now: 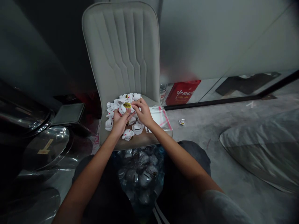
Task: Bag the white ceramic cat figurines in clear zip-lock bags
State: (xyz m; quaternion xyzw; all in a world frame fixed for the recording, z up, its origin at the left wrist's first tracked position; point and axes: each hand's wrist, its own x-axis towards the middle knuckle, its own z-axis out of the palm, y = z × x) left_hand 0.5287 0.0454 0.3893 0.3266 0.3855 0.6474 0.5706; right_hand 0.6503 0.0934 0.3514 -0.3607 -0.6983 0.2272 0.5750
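Note:
My left hand [120, 123] is closed around a small white cat figurine [122, 109] with red markings and a yellow oval label, just above the chair seat. My right hand [143, 112] meets it from the other side, fingertips pinched together by the label; what lies between them is too small to tell. Around and behind my hands, several similar white figurines [109, 123] are heaped on the seat, some with a dark slot. One figurine [128, 134] lies near the seat's front edge. Clear plastic packaging with pink-red edging [161, 117] lies flat right of my right hand.
The beige chair [122, 46] stands before my knees. Between my legs sits a clear bag [142, 174] of wrapped white figurines. A small wrapped piece [181, 122] lies on the floor, right. A red bag [182, 92] stands behind the glass; a shiny metal bin [50, 144] is left.

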